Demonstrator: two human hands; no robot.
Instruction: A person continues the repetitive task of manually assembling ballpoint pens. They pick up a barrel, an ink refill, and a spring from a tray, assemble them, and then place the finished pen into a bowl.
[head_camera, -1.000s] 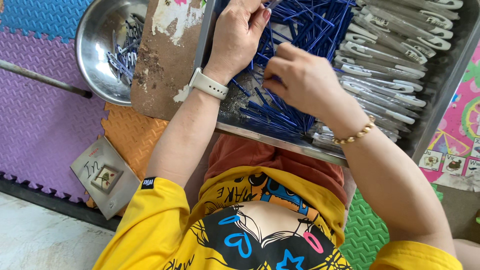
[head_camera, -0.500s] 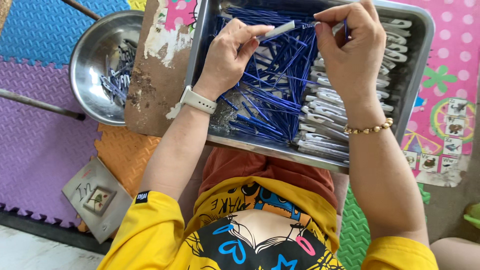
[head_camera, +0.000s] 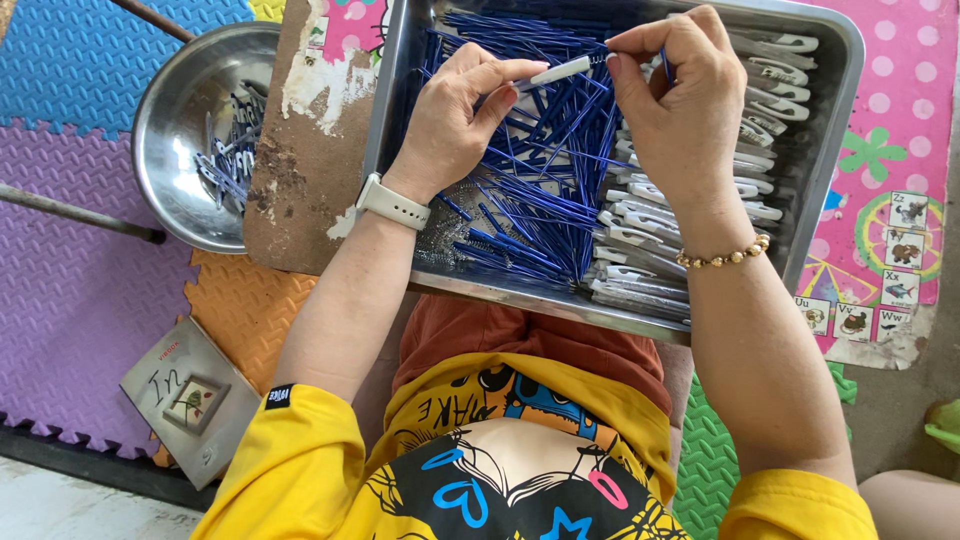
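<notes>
A steel tray (head_camera: 840, 50) rests on my lap, filled with several thin blue rods (head_camera: 540, 190) on its left side and several white pen barrels (head_camera: 650, 250) stacked on its right. My left hand (head_camera: 455, 125), with a white watch at the wrist, pinches one white pen barrel (head_camera: 560, 70) above the tray. My right hand (head_camera: 680, 100), with a gold bead bracelet, holds a thin blue rod at the barrel's right end. Both hands meet over the tray's far side.
A round steel bowl (head_camera: 170, 130) with several assembled pieces sits to the left on coloured foam mats. A worn brown board (head_camera: 310, 180) lies under the tray's left edge. A small grey box (head_camera: 190, 400) lies on the mat at the lower left.
Both hands have risen from digging in the pile of blue rods. The left hand now holds a white barrel and the right hand has brought a blue rod to its end.
</notes>
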